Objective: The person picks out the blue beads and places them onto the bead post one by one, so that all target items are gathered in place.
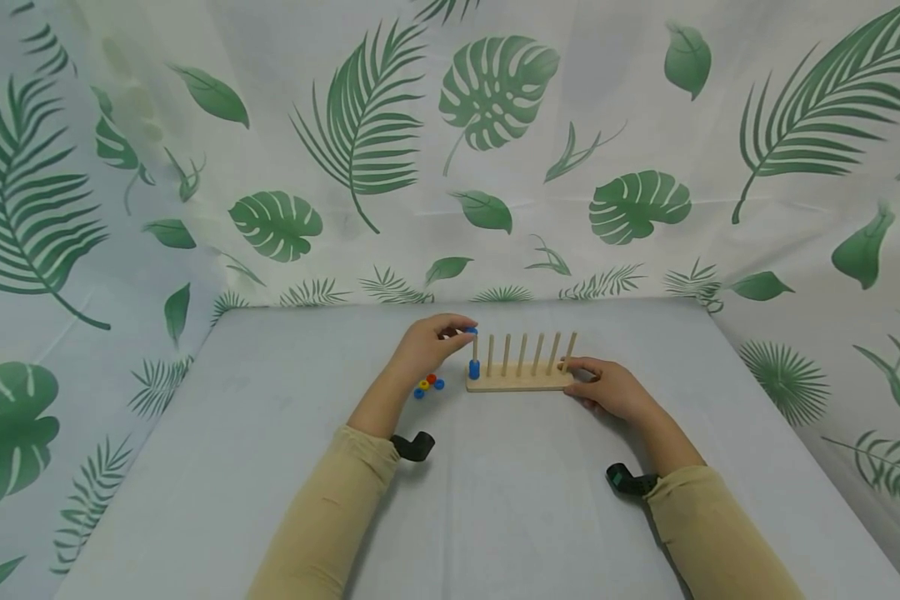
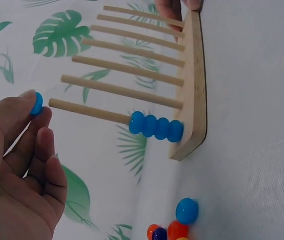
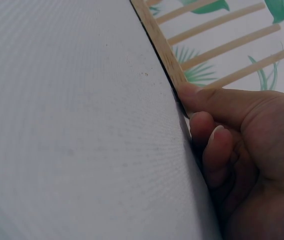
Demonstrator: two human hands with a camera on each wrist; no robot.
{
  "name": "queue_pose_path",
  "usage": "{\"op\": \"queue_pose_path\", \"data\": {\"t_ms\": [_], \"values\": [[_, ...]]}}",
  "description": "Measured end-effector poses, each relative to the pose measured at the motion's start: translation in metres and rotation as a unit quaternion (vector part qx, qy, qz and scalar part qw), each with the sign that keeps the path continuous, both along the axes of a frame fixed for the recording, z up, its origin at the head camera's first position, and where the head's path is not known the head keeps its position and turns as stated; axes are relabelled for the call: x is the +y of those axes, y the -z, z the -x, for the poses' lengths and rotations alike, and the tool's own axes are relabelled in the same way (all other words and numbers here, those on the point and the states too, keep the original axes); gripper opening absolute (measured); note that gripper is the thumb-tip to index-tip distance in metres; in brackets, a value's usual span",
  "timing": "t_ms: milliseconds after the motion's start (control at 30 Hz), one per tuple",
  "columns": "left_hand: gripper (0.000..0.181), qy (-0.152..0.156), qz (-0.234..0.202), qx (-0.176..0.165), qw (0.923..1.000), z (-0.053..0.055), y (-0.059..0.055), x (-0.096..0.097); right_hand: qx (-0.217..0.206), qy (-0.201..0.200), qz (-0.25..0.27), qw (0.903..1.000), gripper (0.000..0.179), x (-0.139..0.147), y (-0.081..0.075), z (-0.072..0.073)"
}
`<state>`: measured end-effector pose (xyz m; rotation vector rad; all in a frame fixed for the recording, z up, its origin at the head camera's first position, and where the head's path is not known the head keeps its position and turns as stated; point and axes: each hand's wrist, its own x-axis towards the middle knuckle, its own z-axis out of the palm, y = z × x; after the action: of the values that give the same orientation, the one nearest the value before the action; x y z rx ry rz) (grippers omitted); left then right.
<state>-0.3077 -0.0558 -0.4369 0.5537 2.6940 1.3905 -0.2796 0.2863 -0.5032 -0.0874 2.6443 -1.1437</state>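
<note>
Between thumb and index finger my left hand pinches a blue bead. The left wrist view shows that bead just off the tip of the end peg, apart from it. Several blue beads are stacked low on this same peg, against the wooden base. The other upright pegs in the row carry no beads. At the base's right end, my right hand grips the wood, thumb at the front edge; some of its fingers are hidden behind.
Loose beads in blue, red and yellow lie on the white-covered table, left of the base and close to my left forearm. A leaf-patterned cloth hangs behind the table. Each wrist wears a black device.
</note>
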Motion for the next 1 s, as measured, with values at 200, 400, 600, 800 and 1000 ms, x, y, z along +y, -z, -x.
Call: {"op": "queue_pose_path", "data": {"t_ms": [200, 400, 600, 800, 1000], "values": [[0.032, 0.012, 0.0, 0.004, 0.9999, 0.001, 0.003, 0.003, 0.0, -0.001, -0.001, 1.0, 0.056, 0.0, 0.0, 0.0], [0.028, 0.009, -0.003, 0.003, 1.0, 0.002, 0.007, 0.003, 0.001, 0.001, -0.004, 1.0, 0.055, -0.001, 0.0, 0.0], [0.028, 0.012, -0.004, 0.006, 0.9999, 0.004, 0.011, 0.004, 0.001, 0.0, -0.002, 1.0, 0.056, -0.001, -0.001, 0.0], [0.03, 0.016, -0.007, 0.001, 0.9998, 0.004, 0.014, 0.005, 0.0, -0.002, 0.001, 1.0, 0.057, 0.0, 0.0, -0.001], [0.029, 0.015, -0.002, -0.014, 0.9998, 0.004, 0.02, 0.004, 0.001, -0.005, 0.002, 1.0, 0.056, 0.001, 0.003, 0.001]]}}
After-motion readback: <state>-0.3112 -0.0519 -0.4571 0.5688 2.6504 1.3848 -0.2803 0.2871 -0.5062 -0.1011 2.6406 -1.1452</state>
